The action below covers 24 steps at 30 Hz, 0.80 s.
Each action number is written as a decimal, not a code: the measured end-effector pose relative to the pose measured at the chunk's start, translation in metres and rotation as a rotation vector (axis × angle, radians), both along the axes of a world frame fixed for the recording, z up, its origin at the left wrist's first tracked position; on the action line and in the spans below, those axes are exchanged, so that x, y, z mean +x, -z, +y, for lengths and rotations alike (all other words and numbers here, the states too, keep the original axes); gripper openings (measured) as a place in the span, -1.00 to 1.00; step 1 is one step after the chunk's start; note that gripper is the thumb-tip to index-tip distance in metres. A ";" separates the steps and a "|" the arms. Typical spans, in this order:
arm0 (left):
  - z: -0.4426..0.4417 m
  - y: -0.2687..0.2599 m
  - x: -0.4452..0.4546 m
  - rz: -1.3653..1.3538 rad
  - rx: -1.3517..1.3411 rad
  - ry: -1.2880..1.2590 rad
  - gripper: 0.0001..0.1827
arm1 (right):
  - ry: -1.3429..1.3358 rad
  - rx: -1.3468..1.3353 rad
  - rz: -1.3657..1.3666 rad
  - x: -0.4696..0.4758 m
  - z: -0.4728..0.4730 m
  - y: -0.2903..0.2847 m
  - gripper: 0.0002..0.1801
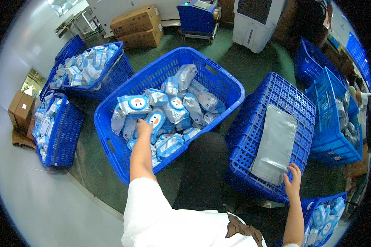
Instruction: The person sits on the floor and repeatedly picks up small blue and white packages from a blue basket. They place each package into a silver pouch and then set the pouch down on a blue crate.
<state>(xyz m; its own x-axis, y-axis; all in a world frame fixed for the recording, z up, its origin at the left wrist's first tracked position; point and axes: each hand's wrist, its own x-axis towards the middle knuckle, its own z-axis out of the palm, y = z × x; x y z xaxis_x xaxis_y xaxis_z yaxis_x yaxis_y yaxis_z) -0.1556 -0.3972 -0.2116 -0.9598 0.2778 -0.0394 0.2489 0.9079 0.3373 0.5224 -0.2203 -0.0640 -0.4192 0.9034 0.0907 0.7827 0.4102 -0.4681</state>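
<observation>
My left hand (144, 127) reaches into a large blue plastic basket (185, 52) before me. It touches the white and blue soft packs there, beside one pack with a round cartoon face (156, 120). Its fingertips are partly hidden, so whether it grips a pack is unclear. To the right, an upturned blue plastic crate (301, 106) bears a stack of flat grey plastic bags (275, 142). My right hand (293, 180) is at the near right corner of that stack, fingers apart and nothing held.
More blue baskets of similar packs stand at the left (66, 132), upper left (125, 66) and lower right (306, 210). A lighter blue crate (320, 129) sits at the right. Cardboard boxes (139, 23), a blue machine (196, 18) and a white air cooler (250, 31) stand at the back.
</observation>
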 end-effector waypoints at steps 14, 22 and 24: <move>-0.021 0.007 -0.173 0.166 0.430 -0.309 -0.49 | 0.070 -0.028 0.088 -0.023 0.002 -0.011 -0.75; -0.001 -0.099 -0.016 0.483 0.446 -0.142 -0.72 | -0.035 -0.105 0.205 -0.031 -0.005 -0.001 -0.77; 0.002 -0.128 0.025 0.442 0.625 0.070 -0.75 | -0.047 -0.123 0.169 -0.030 -0.005 -0.007 -0.73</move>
